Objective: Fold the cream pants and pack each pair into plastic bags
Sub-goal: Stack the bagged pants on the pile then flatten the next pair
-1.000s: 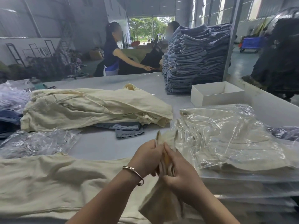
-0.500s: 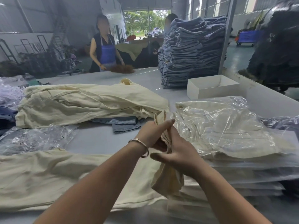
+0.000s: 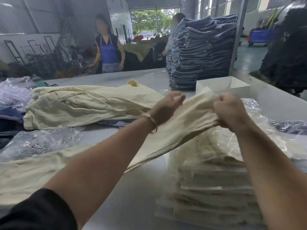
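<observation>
I hold one pair of cream pants (image 3: pixel 187 128) raised above the grey table (image 3: pixel 132 193). My left hand (image 3: pixel 167 105) grips its upper edge on the left, and my right hand (image 3: pixel 230 110) is fisted around the same edge further right. The rest of the pants trails down to the left across the table. A heap of more cream pants (image 3: pixel 86 105) lies behind my left arm. Under my right arm stands a stack of bagged cream pants (image 3: pixel 214 193). Loose clear plastic bags (image 3: pixel 39 141) lie at the left.
A tall pile of folded blue jeans (image 3: pixel 199 52) and an open white box (image 3: pixel 222 85) sit at the back right. A person in a blue apron (image 3: pixel 108 52) stands across the table. Dark garments lie at the left edge, and a bagged dark item (image 3: pixel 290 127) lies right.
My hands have risen and moved apart, spreading the cream pants' edge that was bunched between them. The person across the table has straightened up.
</observation>
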The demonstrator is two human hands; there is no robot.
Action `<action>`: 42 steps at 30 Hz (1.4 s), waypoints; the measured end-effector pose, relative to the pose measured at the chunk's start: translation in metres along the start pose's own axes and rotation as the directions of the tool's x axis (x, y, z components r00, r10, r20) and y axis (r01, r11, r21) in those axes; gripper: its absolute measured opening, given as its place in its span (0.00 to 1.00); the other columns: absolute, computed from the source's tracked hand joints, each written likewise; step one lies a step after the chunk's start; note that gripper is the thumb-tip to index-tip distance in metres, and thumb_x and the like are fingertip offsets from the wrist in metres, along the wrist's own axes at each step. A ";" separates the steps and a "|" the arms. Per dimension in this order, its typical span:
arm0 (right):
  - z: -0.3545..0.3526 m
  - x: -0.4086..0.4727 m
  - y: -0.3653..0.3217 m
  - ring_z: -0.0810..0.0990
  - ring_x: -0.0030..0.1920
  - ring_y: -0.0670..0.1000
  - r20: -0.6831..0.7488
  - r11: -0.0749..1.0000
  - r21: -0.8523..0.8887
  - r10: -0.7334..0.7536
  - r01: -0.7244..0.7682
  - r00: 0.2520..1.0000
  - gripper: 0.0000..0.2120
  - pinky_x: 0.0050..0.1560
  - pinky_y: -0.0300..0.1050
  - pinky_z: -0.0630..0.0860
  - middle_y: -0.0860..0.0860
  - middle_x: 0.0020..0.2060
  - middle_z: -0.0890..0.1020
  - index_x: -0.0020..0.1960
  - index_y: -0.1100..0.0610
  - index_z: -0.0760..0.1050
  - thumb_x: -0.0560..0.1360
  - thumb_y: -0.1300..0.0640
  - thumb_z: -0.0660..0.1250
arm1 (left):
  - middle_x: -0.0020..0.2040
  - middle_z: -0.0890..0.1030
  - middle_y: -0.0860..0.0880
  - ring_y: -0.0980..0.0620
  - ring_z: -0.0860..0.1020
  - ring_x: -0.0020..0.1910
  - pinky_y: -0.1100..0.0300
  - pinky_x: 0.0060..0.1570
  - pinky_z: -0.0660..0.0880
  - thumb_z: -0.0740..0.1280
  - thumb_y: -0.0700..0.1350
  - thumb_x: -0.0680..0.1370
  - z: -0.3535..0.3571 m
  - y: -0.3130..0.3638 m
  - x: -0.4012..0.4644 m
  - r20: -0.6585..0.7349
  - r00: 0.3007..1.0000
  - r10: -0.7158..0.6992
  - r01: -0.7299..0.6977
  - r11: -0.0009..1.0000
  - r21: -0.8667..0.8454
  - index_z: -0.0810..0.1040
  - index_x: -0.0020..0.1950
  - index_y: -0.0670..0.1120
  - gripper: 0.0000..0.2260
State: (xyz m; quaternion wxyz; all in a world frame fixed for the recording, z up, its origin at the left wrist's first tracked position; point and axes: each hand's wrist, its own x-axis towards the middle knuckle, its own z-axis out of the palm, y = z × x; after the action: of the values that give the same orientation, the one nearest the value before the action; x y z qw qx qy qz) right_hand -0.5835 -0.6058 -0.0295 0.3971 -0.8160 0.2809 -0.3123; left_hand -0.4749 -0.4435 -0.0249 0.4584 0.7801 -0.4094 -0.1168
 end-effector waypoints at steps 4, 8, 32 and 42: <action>0.003 0.016 0.028 0.72 0.33 0.57 0.101 0.962 -0.271 0.067 -0.037 0.993 0.12 0.26 0.50 0.65 0.55 0.28 0.71 0.30 0.61 0.69 0.70 0.61 0.66 | 0.67 0.73 0.44 0.45 0.68 0.67 0.57 0.67 0.62 0.59 0.50 0.82 0.009 -0.128 -0.086 -0.249 0.965 -0.085 0.205 0.836 0.509 0.71 0.69 0.42 0.18; 0.011 0.016 0.058 0.71 0.35 0.58 0.090 0.900 -0.436 0.050 -0.005 0.995 0.14 0.33 0.46 0.60 0.55 0.29 0.71 0.30 0.59 0.69 0.73 0.57 0.65 | 0.79 0.52 0.51 0.47 0.49 0.77 0.44 0.74 0.49 0.50 0.59 0.82 -0.006 -0.247 -0.177 -0.342 0.720 -0.604 0.659 0.440 0.610 0.54 0.78 0.54 0.25; 0.117 -0.005 -0.070 0.78 0.44 0.62 0.048 0.960 -0.272 -0.061 0.072 0.997 0.13 0.43 0.52 0.74 0.65 0.40 0.81 0.37 0.69 0.76 0.73 0.59 0.63 | 0.77 0.60 0.44 0.42 0.58 0.75 0.38 0.68 0.59 0.43 0.70 0.76 -0.095 -0.333 -0.196 -0.237 0.895 -0.377 0.403 0.458 0.793 0.54 0.77 0.57 0.32; 0.223 -0.032 -0.101 0.76 0.36 0.56 0.250 0.946 -0.320 0.025 0.059 0.968 0.14 0.37 0.47 0.71 0.53 0.31 0.77 0.38 0.61 0.78 0.74 0.52 0.63 | 0.33 0.73 0.53 0.54 0.73 0.30 0.61 0.21 0.65 0.63 0.48 0.69 -0.072 -0.314 -0.235 0.203 0.941 0.271 -0.328 0.582 0.744 0.75 0.36 0.50 0.04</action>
State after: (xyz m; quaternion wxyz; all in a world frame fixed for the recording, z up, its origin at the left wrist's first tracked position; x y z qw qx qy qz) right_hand -0.4199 -0.4243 -0.0644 0.2870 -0.9055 0.2689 -0.1595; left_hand -0.4178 -0.1469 -0.2855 0.0816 0.8152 -0.5604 0.1212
